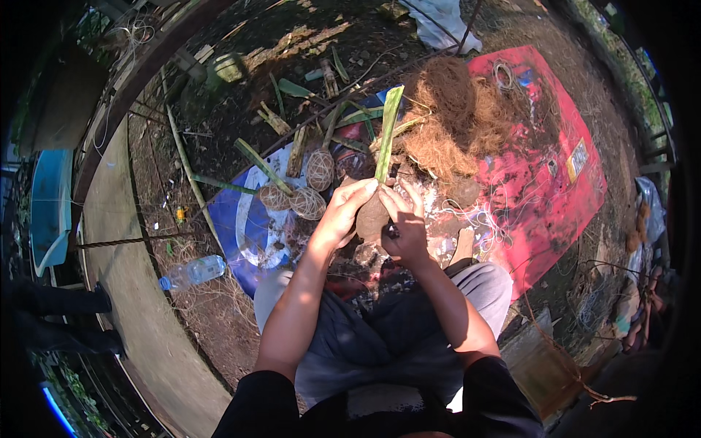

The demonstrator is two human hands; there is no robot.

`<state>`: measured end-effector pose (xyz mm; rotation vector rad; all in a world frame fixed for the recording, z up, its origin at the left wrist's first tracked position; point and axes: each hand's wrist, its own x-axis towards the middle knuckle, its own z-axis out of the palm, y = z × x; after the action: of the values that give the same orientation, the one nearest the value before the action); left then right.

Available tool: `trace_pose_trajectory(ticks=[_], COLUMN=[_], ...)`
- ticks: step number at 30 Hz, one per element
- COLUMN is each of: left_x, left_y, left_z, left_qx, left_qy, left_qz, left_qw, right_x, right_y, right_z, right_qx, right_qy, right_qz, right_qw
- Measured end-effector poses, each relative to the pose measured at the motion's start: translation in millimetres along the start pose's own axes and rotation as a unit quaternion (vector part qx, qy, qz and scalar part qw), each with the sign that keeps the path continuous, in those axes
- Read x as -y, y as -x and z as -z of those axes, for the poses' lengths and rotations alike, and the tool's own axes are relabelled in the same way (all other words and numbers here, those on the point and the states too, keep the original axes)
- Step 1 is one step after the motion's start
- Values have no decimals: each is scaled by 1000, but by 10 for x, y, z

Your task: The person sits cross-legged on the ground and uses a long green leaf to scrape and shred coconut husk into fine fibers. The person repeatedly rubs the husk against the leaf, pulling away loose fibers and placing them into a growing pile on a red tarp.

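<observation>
Between my hands is a ball of dark soil (372,218), with a green leaf stalk (389,131) standing up from its top. My left hand (346,211) closes on the stalk's base and the ball's top left. The fingers of my right hand (404,222) press on the ball's upper right, beside the stalk. Left of my hands lie several fibre balls bound with pale string (308,203), some with cut green stalks (263,164). Loose brown coconut fibre (443,109) is heaped beyond my right hand. Tangled white string (493,224) lies to the right.
A red and blue plastic sheet (553,219) covers the ground before me. A clear plastic bottle (197,272) lies at the left, near a concrete ledge (137,306). Cut stalk pieces (274,120) lie at the sheet's far edge. Another person's legs (65,317) show at the far left.
</observation>
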<state>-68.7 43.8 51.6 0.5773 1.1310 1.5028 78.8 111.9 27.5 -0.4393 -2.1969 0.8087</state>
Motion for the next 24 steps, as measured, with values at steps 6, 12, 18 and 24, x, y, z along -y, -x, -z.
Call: trace_pose_trajectory(ticks=[6, 12, 18, 24], left_x=[154, 185, 140, 159], left_y=[-15, -87, -67, -74], left_z=[-21, 56, -16, 3], left_qx=[-48, -94, -156, -140], left_qy=[169, 148, 184, 154], left_qz=[67, 82, 45, 14], left_qw=[982, 981, 969, 978], right_x=[95, 75, 124, 55], right_y=[50, 31, 154, 215], right_z=[-78, -88, -174, -281], right_qx=[-12, 67, 33, 22], right_qy=[74, 124, 75, 69], right_qz=[29, -54, -40, -52], right_qw=[997, 989, 996, 996])
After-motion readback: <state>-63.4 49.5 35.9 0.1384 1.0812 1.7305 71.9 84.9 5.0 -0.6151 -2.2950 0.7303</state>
